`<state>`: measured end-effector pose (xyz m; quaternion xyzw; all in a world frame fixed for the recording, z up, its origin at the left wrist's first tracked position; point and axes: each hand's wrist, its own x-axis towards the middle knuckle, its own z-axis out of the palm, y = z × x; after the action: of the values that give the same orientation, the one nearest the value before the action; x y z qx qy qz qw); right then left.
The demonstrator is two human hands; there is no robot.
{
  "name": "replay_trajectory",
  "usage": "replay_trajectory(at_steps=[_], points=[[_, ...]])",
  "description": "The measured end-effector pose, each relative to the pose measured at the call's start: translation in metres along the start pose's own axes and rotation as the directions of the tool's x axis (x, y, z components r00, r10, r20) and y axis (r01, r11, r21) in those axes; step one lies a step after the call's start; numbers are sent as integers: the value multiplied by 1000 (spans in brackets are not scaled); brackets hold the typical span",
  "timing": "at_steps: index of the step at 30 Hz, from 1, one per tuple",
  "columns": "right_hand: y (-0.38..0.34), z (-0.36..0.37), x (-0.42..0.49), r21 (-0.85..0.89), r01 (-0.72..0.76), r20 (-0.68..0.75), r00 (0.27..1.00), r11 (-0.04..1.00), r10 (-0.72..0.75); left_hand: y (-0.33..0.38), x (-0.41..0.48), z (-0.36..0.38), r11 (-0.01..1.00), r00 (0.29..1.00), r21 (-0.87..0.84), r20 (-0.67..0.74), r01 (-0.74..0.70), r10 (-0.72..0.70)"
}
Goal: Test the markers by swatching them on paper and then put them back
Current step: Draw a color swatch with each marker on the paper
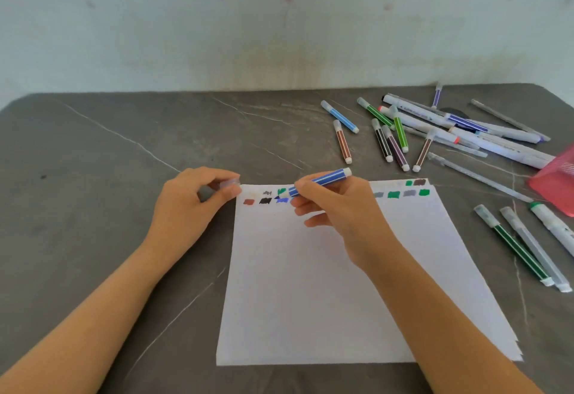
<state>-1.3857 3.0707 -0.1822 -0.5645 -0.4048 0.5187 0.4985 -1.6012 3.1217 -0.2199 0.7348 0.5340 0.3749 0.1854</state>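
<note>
- Pale, scuffed wall backs a dark stone-look table where a person tests markers.
- White paper lies in front of the person and is blank except for a band along its far edge. By that measure the swatching looks well under way but not finished.
- Loose markers lie scattered, capped, across the table's far right, and three more lie just right of the sheet. None appears to have been put away, so the return step seems to be ahead.
- Pink container, cut off by the right edge, sits beside the scatter. It is likely where the markers belong, though nothing can be seen inside it.
- Right hand is curled round a blue marker in a writing grip. The marker is angled with its tip down among the marks at the sheet's far edge. Whether the tip touches the paper cannot be told.
- Left hand rests at the sheet's far left corner, its fingers bent and pinching a clear cap, presumably the blue marker's.
- Small swatches of brown, black, blue and green sit beside the tip. A second cluster of green, grey and brown marks the far right corner.
</note>
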Motion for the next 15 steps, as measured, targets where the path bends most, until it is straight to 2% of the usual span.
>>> replay_trajectory(at_steps=[6,10,15], points=[[16,35,14,-176,43,38,999,983,-37,-8,4,1,1000,1000,-14,13,6,-6],[27,41,18,-305,179,34,984,935,-177,-10,5,2,988,997,-130,30,80,-77],[34,42,22,-405,260,54,964,877,-261,-14,8,4,990,996,-120,67,71,-63]])
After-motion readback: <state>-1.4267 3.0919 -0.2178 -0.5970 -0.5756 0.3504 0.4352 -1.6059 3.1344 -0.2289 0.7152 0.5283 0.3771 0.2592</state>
